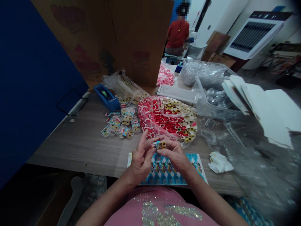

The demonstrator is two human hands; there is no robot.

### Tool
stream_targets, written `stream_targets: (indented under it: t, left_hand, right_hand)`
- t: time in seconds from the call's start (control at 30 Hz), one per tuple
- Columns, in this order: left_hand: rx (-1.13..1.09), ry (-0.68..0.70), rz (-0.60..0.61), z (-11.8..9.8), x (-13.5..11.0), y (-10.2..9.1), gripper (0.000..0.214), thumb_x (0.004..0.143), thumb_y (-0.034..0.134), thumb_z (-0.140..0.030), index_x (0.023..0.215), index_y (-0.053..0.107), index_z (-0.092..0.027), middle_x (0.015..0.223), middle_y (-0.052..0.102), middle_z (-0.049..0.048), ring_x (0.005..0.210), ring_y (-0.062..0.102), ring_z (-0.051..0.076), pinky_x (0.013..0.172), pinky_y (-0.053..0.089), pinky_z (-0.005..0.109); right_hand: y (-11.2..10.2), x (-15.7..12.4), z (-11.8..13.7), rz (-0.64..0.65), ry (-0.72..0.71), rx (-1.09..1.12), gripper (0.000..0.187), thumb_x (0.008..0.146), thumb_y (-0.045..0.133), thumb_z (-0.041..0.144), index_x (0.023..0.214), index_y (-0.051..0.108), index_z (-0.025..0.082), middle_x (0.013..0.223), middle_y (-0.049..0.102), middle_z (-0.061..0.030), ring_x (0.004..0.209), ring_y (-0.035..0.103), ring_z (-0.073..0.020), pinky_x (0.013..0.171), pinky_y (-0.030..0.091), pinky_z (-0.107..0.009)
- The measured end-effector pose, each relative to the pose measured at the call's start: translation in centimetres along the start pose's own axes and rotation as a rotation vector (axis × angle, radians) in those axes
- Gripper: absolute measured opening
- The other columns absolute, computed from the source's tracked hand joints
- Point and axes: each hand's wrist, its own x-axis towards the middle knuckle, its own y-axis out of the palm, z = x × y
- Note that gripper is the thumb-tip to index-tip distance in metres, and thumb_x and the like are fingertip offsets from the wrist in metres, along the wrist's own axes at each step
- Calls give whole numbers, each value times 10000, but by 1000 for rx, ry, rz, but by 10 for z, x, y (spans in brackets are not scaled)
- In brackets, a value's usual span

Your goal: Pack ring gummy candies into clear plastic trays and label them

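My left hand and my right hand meet above the near table edge, fingers pinched together on a small candy packet held between them. Right under my hands lies a blue printed sticker sheet. Just beyond them sits a clear bag of red, white and yellow ring candies. Left of that bag is a heap of small filled candy packets.
A blue tape dispenser stands at the back left before a big cardboard sheet. Clear plastic bags and tubs and white cards fill the right. A crumpled tissue lies near the edge. A person in red sits far back.
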Motion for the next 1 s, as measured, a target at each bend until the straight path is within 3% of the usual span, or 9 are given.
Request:
stream_targets:
  t: [0.13, 0.3, 0.37, 0.5, 0.57, 0.7, 0.83, 1.0]
  left_hand:
    - [-148, -231, -7, -5, 4, -5, 453, 868, 624, -240, 1316, 565, -214, 1201, 693, 93, 1074, 659, 198, 948, 515, 329]
    - [-205, -502, 166, -6, 14, -20, 291, 720, 775, -273, 960, 693, -130, 809, 734, 48, 678, 675, 137, 666, 556, 256]
    - [-185, -529, 84, -1, 15, -22, 256, 700, 789, -296, 842, 665, -124, 724, 711, 25, 597, 654, 119, 616, 547, 243]
    - [-212, -459, -253, 13, 13, -22, 327, 700, 785, -353, 880, 590, -162, 759, 708, -8, 606, 688, 138, 642, 560, 266]
    - [-250, -422, -335, 16, 13, -20, 350, 707, 776, -381, 897, 562, -179, 795, 703, -20, 620, 696, 140, 674, 567, 283]
    - [-260, -350, -370, 15, 13, -11, 333, 738, 753, -389, 922, 554, -196, 840, 693, -21, 645, 687, 123, 708, 567, 281]
    - [-187, -262, -380, 12, 9, -1, 257, 765, 739, -340, 916, 580, -204, 837, 699, -14, 740, 677, 112, 708, 550, 220]
    - [-149, -226, -347, 18, 1, -2, 244, 765, 728, -367, 924, 609, -224, 861, 709, -11, 776, 668, 132, 724, 564, 260]
  right_hand:
    - [-7, 6, 8, 45, -44, -199, 105, 778, 690, 258, 859, 754, 240, 1090, 620, -37, 1004, 603, -189, 859, 518, -364]
    - [-12, 21, 24, 309, -117, -637, 80, 755, 687, 145, 709, 697, 210, 955, 645, -13, 908, 604, -169, 808, 504, -347]
    - [-8, 23, 26, 232, -151, -728, 68, 743, 697, 139, 720, 679, 200, 912, 645, -17, 863, 604, -169, 766, 502, -333]
    - [4, 6, 23, -290, -428, -957, 262, 735, 756, 234, 979, 661, 235, 1080, 623, -67, 1024, 573, -253, 883, 455, -439]
    - [10, -8, 21, -412, -586, -1056, 242, 764, 738, 209, 984, 651, 260, 1013, 628, -49, 961, 572, -242, 869, 431, -441]
    - [20, -22, 10, -332, -659, -1115, 168, 822, 665, 152, 956, 662, 253, 760, 623, -8, 717, 538, -178, 702, 402, -362]
    - [24, -12, 0, -399, -601, -1009, 126, 858, 625, 178, 950, 698, 225, 775, 648, -39, 731, 563, -193, 680, 419, -362]
    - [23, -7, 0, -381, -534, -786, 147, 878, 578, 168, 897, 717, 213, 743, 611, -32, 709, 544, -176, 655, 441, -339]
